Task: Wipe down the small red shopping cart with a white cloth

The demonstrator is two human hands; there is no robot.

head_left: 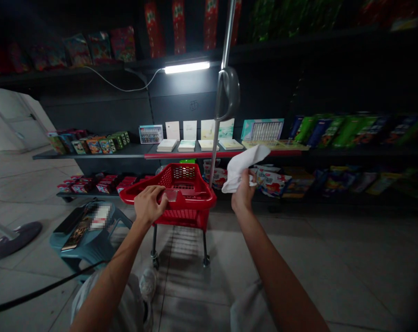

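Note:
My left hand is wrapped over the handle of a small red shopping cart, thumb beside a clear patch on the bar. The plastic basket stands on metal legs with casters. My right hand is raised to the right of the cart, closed on a crumpled white cloth. The cloth's upper end sticks out toward the right. From the cart's right side rises a metal pole, carrying a grey loop-shaped piece. The cloth is apart from the pole.
Behind the cart runs a dark shelf with books, boxed sets and snack packs. A lit tube lamp hangs above. At left stand a blue-grey stool bearing flat items and a round stand base. A black cable crosses lower left.

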